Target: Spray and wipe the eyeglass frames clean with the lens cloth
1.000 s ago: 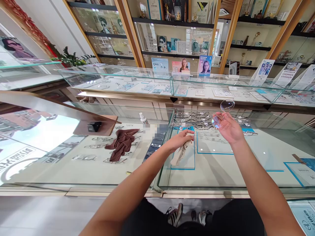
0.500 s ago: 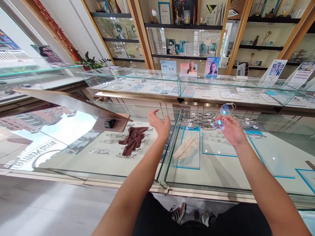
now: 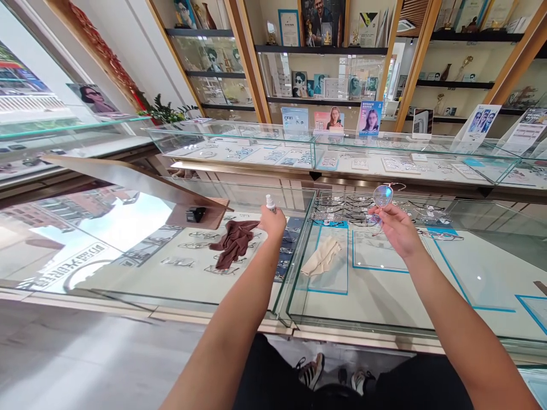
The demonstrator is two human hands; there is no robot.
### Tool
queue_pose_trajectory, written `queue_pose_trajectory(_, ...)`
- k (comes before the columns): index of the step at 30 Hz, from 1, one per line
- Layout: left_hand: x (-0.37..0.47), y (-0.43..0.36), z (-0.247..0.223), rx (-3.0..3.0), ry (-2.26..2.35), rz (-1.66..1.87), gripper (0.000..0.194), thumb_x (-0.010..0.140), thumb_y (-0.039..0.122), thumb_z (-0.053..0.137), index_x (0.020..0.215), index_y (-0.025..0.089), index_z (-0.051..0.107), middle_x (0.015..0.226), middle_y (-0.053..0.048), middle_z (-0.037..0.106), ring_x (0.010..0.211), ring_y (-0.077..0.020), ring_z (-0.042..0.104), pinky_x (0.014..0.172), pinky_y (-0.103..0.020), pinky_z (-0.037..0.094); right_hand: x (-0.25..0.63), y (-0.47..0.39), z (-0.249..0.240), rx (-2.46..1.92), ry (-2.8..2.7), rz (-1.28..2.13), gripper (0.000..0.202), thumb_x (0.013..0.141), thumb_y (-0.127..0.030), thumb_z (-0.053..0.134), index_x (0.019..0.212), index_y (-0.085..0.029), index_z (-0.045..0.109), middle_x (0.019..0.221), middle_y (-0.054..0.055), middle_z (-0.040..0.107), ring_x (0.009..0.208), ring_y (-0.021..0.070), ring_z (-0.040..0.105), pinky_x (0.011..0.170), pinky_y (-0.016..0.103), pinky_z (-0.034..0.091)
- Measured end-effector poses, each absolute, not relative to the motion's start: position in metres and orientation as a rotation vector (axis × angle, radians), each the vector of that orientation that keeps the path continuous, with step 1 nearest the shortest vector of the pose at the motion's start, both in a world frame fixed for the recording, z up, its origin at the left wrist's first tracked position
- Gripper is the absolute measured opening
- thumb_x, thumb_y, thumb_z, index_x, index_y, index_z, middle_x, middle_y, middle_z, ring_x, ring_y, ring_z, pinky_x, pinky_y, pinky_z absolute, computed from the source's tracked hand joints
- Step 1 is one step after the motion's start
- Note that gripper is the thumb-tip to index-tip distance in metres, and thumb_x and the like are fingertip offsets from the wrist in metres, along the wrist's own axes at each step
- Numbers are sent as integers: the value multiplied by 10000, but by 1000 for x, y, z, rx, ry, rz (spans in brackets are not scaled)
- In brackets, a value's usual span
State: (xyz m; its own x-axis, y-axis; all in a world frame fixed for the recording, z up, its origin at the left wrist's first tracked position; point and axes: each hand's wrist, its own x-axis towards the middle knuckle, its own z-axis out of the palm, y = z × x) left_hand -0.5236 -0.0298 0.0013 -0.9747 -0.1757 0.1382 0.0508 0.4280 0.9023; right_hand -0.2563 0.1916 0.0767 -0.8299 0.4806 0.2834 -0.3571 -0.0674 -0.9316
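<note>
Left fingers (image 3: 265, 218) grasp a smooth, white-topped bottle (image 3: 269, 201) while right fingers (image 3: 390, 216) pinch glossy, round-lensed, thin-rimmed glasses (image 3: 383, 196).

No wording legible for sure. Lg dark characters (image 3: 70, 266), reflected in glass top of near worktop (image 3: 145, 287), L side; distorted, can't be read. On far worktop (image 3: 256, 135): purple-blue poster (image 3: 370, 118) w/ 2 header lines, too blurred; pink poster (image 3: 329, 120) just L of it & pale-blue poster (image 3: 295, 120) further L, print too sm. Leaflet (image 3: 477, 128) at far R, sm. lettering, n/legible. Framed cert. (image 3: 289, 28) on far shelf, ditto.
</note>
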Motion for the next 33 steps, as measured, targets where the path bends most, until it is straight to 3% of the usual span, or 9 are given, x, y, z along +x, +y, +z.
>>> queue_pose_trajectory(5, -507, -18, 19, -268, -2408, -1741, 87, 942, 279, 502, 956, 260, 418, 932, -41, 588, 994, -257, 606, 969, -429, 446, -256, 188, 74, -121, -1699, 1836, 304, 720, -545, 921, 800, -307, 750, 985, 30, 794, 1101, 269, 693, 1080, 483, 470)
queue_pose_trajectory(8, -486, -7, 25, -651, -2385, -1888, 124, 869, 307, 564, 921, 242, 473, 860, -3, 543, 849, -198, 528, 863, -352, 433, -257, 185, 71, -141, -1765, 1750, 355, 726, -599, 903, 819, -294, 748, 1010, 35, 799, 1090, 266, 707, 1032, 460, 513)
queue_pose_trajectory(12, -444, 7, 29, -1211, -2368, -2145, 252, 718, 412, 667, 800, 219, 528, 745, 5, 531, 740, -175, 479, 759, -329, 419, -261, 177, 66, -178, -1816, 1724, 468, 682, -687, 891, 810, -267, 730, 992, 46, 797, 1031, 255, 713, 944, 417, 542)
queue_pose_trajectory(18, -398, 11, 39, -1688, -2169, -2719, 684, 810, 894, 356, 678, 232, 472, 608, -7, 425, 602, -179, 459, 645, -354, 430, -265, 163, 57, -221, -1887, 1735, 469, 707, -689, 863, 811, -250, 735, 968, 49, 789, 928, 217, 671, 875, 376, 518)
queue_pose_trajectory(22, -395, 10, 42, -1636, -1965, -3071, 749, 808, 942, 410, 611, 223, 484, 578, -9, 396, 602, -175, 442, 629, -341, 395, -266, 157, 54, -234, -1929, 1760, 453, 713, -672, 859, 815, -248, 735, 942, 47, 784, 893, 211, 641, 845, 367, 495)
queue_pose_trajectory(26, -400, 10, 42, -1554, -1999, -2913, 693, 850, 858, 379, 593, 226, 503, 585, -25, 411, 621, -185, 434, 643, -359, 387, -267, 156, 52, -249, -1930, 1799, 439, 710, -653, 865, 825, -249, 737, 940, 45, 779, 877, 206, 625, 824, 357, 476)
queue_pose_trajectory(29, -403, 10, 40, -1493, -2119, -2588, 622, 873, 768, 350, 622, 224, 518, 648, -39, 466, 671, -193, 462, 667, -360, 380, -266, 155, 51, -240, -1920, 1863, 423, 708, -633, 874, 809, -249, 729, 957, 41, 778, 908, 209, 641, 837, 353, 475)
queue_pose_trajectory(33, -406, 10, 34, -1500, -2233, -2221, 518, 875, 677, 399, 661, 220, 516, 689, -19, 472, 666, -175, 393, 678, -353, 339, -266, 150, 50, -215, -1907, 1972, 428, 682, -624, 893, 788, -248, 718, 952, 36, 782, 945, 218, 668, 882, 363, 484)
